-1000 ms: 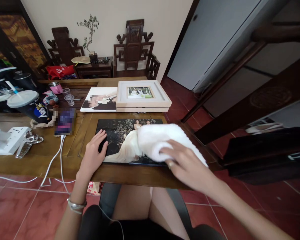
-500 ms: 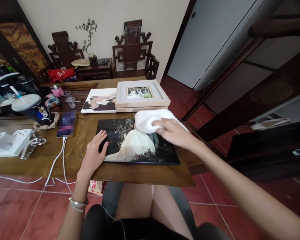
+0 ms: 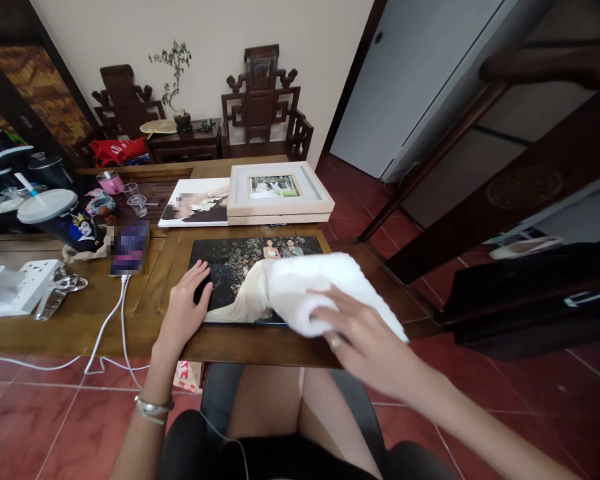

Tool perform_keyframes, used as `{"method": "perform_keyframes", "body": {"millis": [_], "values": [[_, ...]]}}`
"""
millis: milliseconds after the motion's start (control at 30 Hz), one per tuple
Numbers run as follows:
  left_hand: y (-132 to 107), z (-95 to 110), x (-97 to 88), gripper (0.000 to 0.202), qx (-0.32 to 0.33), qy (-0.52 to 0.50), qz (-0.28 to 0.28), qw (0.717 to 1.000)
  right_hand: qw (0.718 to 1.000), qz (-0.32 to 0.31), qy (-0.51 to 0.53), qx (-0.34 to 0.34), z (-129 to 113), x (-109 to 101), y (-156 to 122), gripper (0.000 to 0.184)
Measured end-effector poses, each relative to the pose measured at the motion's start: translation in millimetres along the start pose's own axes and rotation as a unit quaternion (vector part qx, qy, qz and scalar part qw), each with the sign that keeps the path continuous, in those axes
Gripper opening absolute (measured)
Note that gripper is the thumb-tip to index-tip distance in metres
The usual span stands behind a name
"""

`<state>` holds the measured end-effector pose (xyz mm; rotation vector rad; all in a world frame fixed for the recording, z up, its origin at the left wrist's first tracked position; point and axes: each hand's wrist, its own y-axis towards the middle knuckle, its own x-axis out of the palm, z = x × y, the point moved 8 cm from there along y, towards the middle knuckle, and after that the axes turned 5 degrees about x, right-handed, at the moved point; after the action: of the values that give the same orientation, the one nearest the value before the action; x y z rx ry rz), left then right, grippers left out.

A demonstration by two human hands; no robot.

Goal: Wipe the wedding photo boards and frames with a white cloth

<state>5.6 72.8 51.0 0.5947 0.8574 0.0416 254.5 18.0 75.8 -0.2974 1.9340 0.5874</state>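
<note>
A dark wedding photo panel point(image 3: 230, 273) lies flat near the front edge of the wooden table point(image 3: 180, 340). It shows a couple, one in a long pale gown. My left hand point(image 3: 187, 300) rests on the panel's left edge, fingers stretched out. In my right hand point(image 3: 355, 327) is a white towel point(image 3: 325, 280), bunched under the fingers and spread over the panel's right half. The towel hides the lower right of the picture and hangs past the panel's right edge.
Behind the panel lie a light wood picture frame point(image 3: 280, 200) and a white-edged photo print point(image 3: 195, 200). To the left are a phone point(image 3: 129, 247) on a charging cable, a power strip point(image 3: 30, 287), a clear hair claw point(image 3: 60, 293) and a lidded cup point(image 3: 55, 213).
My right hand has drawn the towel from the panel's upper right down toward its near right edge, uncovering the couple's upper bodies. My left hand stays on the left edge.
</note>
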Motion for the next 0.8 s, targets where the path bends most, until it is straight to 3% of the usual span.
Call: {"method": "perform_keyframes", "body": {"millis": [100, 200, 300, 600, 700, 800], "values": [[0, 0, 0.3, 0.033, 0.002, 0.004, -0.003, 1.0, 0.999, 0.004, 0.04, -0.034, -26, 0, -42, 0.026], [0, 0, 0.4, 0.034, 0.005, 0.007, -0.008, 1.0, 0.997, -0.009, 0.065, -0.042, -33, -1, -50, 0.022], [1, 1, 0.5, 0.033, 0.007, 0.007, -0.015, 1.0, 0.997, -0.022, 0.064, -0.024, -20, -1, -25, 0.026], [1, 1, -0.5, 0.035, 0.004, 0.022, -0.02, 1.0, 0.997, -0.038, 0.015, 0.064, 61, 6, 111, 0.03], [0, 2, 0.5, 0.039, -0.002, 0.028, -0.027, 0.999, 0.997, -0.034, 0.025, 0.07, 67, 9, 125, 0.029], [-1, 2, 2.1, 0.042, -0.007, 0.027, -0.034, 0.999, 0.997, -0.017, 0.006, 0.073, 56, 11, 108, 0.031]]}}
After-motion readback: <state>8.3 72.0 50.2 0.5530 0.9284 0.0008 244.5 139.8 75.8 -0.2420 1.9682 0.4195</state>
